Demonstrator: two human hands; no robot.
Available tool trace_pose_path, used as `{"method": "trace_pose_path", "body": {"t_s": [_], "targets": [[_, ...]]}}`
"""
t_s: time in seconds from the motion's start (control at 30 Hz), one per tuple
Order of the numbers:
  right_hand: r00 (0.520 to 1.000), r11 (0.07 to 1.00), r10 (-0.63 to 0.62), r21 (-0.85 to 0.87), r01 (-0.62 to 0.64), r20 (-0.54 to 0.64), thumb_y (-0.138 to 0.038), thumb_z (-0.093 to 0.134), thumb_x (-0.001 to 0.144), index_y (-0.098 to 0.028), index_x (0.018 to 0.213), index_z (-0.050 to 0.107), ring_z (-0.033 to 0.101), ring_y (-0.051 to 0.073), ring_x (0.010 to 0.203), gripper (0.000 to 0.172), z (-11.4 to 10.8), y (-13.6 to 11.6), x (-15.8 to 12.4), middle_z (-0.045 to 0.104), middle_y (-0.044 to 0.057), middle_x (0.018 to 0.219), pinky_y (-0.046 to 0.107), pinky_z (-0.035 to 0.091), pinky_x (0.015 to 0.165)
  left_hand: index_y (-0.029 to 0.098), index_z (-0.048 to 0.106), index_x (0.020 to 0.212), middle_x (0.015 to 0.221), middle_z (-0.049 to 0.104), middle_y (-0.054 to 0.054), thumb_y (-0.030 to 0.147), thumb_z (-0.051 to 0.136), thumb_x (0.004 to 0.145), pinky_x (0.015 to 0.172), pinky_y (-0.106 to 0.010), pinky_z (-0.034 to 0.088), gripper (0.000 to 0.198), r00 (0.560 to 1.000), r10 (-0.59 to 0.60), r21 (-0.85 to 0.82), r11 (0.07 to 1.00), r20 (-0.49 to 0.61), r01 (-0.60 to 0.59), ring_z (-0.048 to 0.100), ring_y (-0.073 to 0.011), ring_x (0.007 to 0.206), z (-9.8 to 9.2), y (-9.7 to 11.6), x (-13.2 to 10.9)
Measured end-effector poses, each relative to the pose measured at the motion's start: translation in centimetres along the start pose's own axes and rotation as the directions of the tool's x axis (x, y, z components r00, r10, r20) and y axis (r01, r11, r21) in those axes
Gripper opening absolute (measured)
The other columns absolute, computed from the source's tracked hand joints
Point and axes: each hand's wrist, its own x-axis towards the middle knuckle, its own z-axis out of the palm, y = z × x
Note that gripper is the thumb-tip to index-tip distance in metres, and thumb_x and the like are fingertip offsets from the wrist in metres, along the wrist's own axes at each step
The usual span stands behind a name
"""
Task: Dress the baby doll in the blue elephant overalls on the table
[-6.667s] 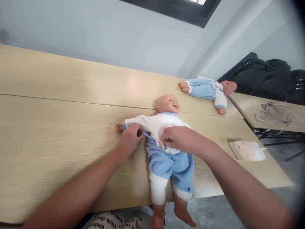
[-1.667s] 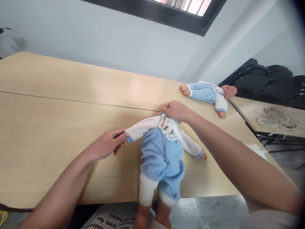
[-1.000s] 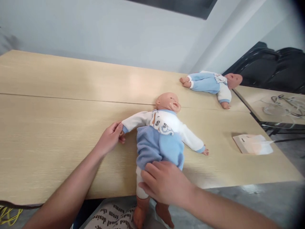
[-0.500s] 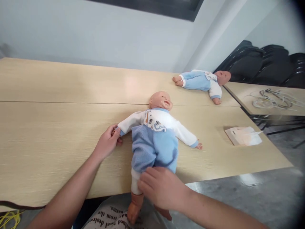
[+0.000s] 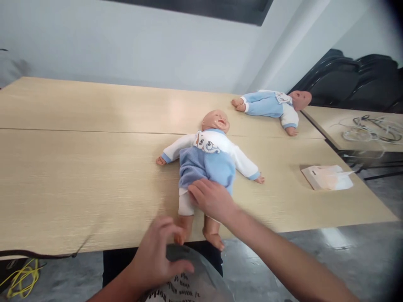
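A baby doll in a white top with a printed cartoon face and blue trousers lies on its back, arms spread, its feet at the table's front edge. My right hand is closed on the blue trousers at the doll's thighs; its fingertips are partly hidden. White cloth shows below the blue on one leg. My left hand, a little blurred, is open with thumb and fingers apart, beside the doll's foot, holding nothing.
A second doll in similar clothes lies at the back right of the table. A tissue pack rests near the right end. Cables lie on another table, with black chairs behind. Yellow cord is at lower left.
My left hand has let go of the doll's hand and come down beside its foot. The doll has shifted away from me, its feet moving up to the table edge. My right hand has moved with it.
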Motion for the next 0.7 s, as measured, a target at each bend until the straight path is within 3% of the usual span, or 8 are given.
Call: {"method": "trace_pose_path", "body": {"t_s": [0.1,0.33,0.47,0.53,0.57,0.6,0.63,0.7], "targets": [[0.999,0.999,0.032,-0.015,-0.032,0.015,-0.017,0.05,0.106,-0.018,0.094,0.063,0.056,0.02,0.081,0.017,0.1,0.2,0.4,0.066,0.003,0.085,0.035,0.034,0.063,0.021,0.06,0.13,0.112,0.065,-0.011,0.031,0.073,0.095,0.09,-0.043,0.062,0.039,0.98,0.197,0.164,0.966,0.029,-0.199,0.067,-0.0259,0.104,1.2,0.3,-0.5],[0.953,0.971,-0.204,0.171,0.168,0.224,-0.021,0.058,0.103,-0.019,0.095,0.061,0.057,0.019,0.08,0.009,-1.4,-3.3,-1.8,0.067,0.002,0.091,0.034,0.032,0.058,0.023,0.068,0.12,0.103,0.069,-0.006,0.017,0.064,0.1,0.087,-0.036,0.063,0.021,0.99,0.141,0.178,0.975,-0.028,-0.134,0.068,-0.0211,0.098,2.1,0.3,0.8],[0.994,0.962,-0.049,0.274,0.022,0.095,-0.02,0.054,0.103,-0.019,0.099,0.064,0.062,0.019,0.085,0.01,-1.9,-1.9,-3.1,0.07,0.003,0.093,0.032,0.044,0.068,0.022,0.066,0.12,0.103,0.07,-0.006,0.014,0.062,0.1,0.086,-0.037,0.063,0.022,0.986,0.168,0.183,0.969,0.019,-0.168,0.069,-0.0206,0.096,1.6,0.2,0.7],[0.98,0.899,0.199,0.403,-0.17,-0.029,-0.024,0.054,0.103,-0.02,0.1,0.066,0.064,0.021,0.091,0.013,-2.3,-0.2,-4.1,0.071,0.005,0.096,0.035,0.05,0.079,0.021,0.065,0.122,0.103,0.071,-0.007,0.019,0.063,0.101,0.082,-0.038,0.062,0.021,0.981,0.186,0.175,0.965,0.061,-0.194,0.07,-0.0214,0.093,0.9,0.2,0.6],[0.915,0.802,0.397,0.512,-0.309,-0.069,-0.026,0.056,0.101,-0.021,0.097,0.067,0.064,0.022,0.092,0.013,-2.4,0.8,-4.8,0.071,0.005,0.095,0.037,0.053,0.083,0.021,0.063,0.124,0.104,0.071,-0.008,0.025,0.064,0.101,0.081,-0.039,0.062,0.023,0.975,0.212,0.161,0.962,0.06,-0.219,0.07,-0.0224,0.093,0.4,0.3,0.7],[0.794,0.643,0.604,0.633,-0.431,-0.073,-0.029,0.057,0.1,-0.022,0.093,0.067,0.065,0.022,0.09,0.014,-2.5,1.7,-5.6,0.07,0.005,0.091,0.038,0.055,0.084,0.02,0.061,0.125,0.105,0.071,-0.009,0.031,0.065,0.101,0.081,-0.04,0.062,0.027,0.965,0.256,0.134,0.956,0.047,-0.261,0.07,-0.0234,0.093,-0.1,0.5,0.8],[0.639,0.456,0.768,0.736,-0.5,-0.042,-0.032,0.056,0.1,-0.023,0.089,0.066,0.065,0.021,0.085,0.017,-2.5,2.5,-6.4,0.068,0.004,0.086,0.039,0.057,0.083,0.02,0.06,0.125,0.104,0.072,-0.01,0.035,0.065,0.1,0.081,-0.04,0.063,0.03,0.949,0.314,0.096,0.944,0.031,-0.315,0.07,-0.0239,0.094,-0.6,0.9,1.2],[0.338,0.077,0.937,0.895,-0.44,0.085,-0.034,0.052,0.099,-0.024,0.085,0.062,0.065,0.019,0.077,0.02,-2.1,3.8,-7.9,0.063,0.002,0.08,0.038,0.062,0.079,0.021,0.058,0.122,0.102,0.072,-0.008,0.03,0.066,0.098,0.084,-0.039,0.063,0.027,0.904,0.428,0.016,0.904,0.013,-0.428,0.069,-0.023,0.095,-1.2,2.1,2.9]]}}
